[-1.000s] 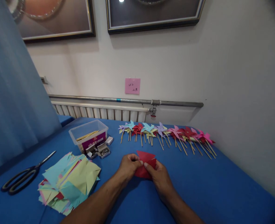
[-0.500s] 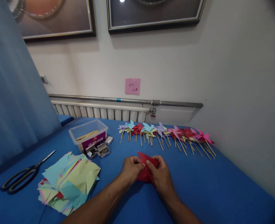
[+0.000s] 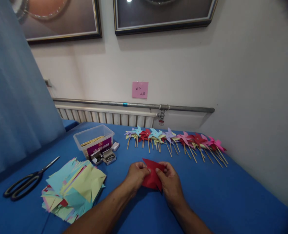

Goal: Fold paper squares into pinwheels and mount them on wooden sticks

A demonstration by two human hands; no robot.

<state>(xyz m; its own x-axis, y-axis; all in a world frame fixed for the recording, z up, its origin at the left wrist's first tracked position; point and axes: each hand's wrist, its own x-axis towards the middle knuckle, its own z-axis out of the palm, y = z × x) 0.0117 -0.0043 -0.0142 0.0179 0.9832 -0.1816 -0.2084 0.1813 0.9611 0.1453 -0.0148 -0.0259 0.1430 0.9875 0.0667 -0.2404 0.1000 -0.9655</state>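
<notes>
A sheet of red paper with cut, pointed corners is held up just above the blue table. My left hand pinches its left side between thumb and fingers. On the right side my right hand grips it, the thumb pressed on the near face and the fingers behind. One pointed flap hangs below, near my right hand. Beyond both hands lies a row of finished paper pinwheels on thin wooden sticks, in pink, red, purple, blue and yellow.
Left of my arms lies a pile of cut coloured paper, with black-handled scissors beside it. Behind stand a clear plastic tub of sticks and small open boxes of metal pins. A radiator and pipe run along the wall.
The red paper has been spread flatter, showing more of its face, and my right thumb has shifted slightly right. Both hands keep their hold.
</notes>
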